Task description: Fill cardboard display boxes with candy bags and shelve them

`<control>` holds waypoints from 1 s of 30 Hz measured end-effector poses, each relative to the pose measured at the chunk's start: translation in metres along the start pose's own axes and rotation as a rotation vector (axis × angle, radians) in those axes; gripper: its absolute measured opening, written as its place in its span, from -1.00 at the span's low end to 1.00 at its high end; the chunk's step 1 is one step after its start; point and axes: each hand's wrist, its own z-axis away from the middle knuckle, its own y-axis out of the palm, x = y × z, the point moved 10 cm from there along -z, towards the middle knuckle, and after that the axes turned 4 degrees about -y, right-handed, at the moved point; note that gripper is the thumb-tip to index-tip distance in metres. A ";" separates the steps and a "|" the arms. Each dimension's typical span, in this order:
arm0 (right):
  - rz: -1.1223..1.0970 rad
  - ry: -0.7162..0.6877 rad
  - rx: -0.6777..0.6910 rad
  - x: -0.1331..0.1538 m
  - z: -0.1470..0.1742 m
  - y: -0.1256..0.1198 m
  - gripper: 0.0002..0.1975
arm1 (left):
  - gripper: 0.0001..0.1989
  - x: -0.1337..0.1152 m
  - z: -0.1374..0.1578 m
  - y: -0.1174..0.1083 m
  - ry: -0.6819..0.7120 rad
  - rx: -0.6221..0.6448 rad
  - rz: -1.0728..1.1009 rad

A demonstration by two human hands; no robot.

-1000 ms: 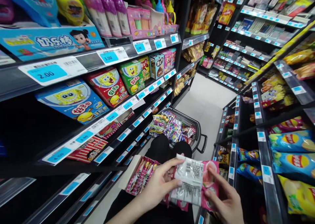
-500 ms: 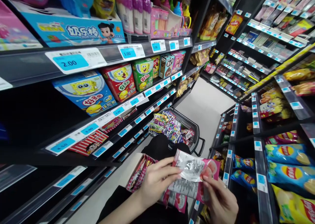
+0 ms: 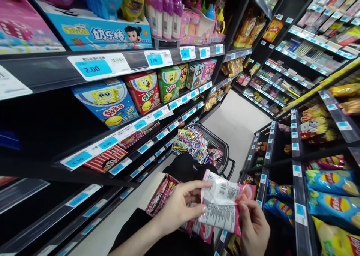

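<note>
A pink and white candy bag (image 3: 221, 205) is held up over my lap, with a barcode and small print facing me. At its left edge, my left hand (image 3: 178, 207) grips with thumb and fingers. My right hand (image 3: 253, 226) pinches the bag's right side between thumb and fingertips. Under my left forearm, a cardboard box (image 3: 157, 175) contains red-pink packets. More pink bags (image 3: 206, 231) lie partly hidden below the held one. Beyond my dark-clothed knees, a dark shopping basket (image 3: 225, 147) on the floor holds several colourful packets (image 3: 198, 147).
Stocked shelves (image 3: 104, 162) with price tags run close along my left, carrying cartoon boxes (image 3: 108, 102). Chip bags (image 3: 332, 181) fill shelves on my right. Pale aisle floor (image 3: 239, 117) stretches between them toward a far rack (image 3: 306, 53).
The bag has been tilted, so its barcode now shows more plainly. My left fingers have shifted along its left edge. The view has swung slightly left.
</note>
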 end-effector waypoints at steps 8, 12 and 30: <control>-0.088 0.152 0.069 0.002 -0.006 0.010 -0.72 | -0.66 0.004 -0.011 0.001 -0.026 0.060 0.123; -0.187 0.223 0.084 -0.003 -0.006 0.021 -0.71 | -0.57 0.005 -0.012 -0.005 -0.049 -0.002 0.110; -0.077 -0.065 0.124 0.031 -0.015 0.014 -0.76 | -0.67 -0.078 0.025 0.012 0.862 -0.105 -0.790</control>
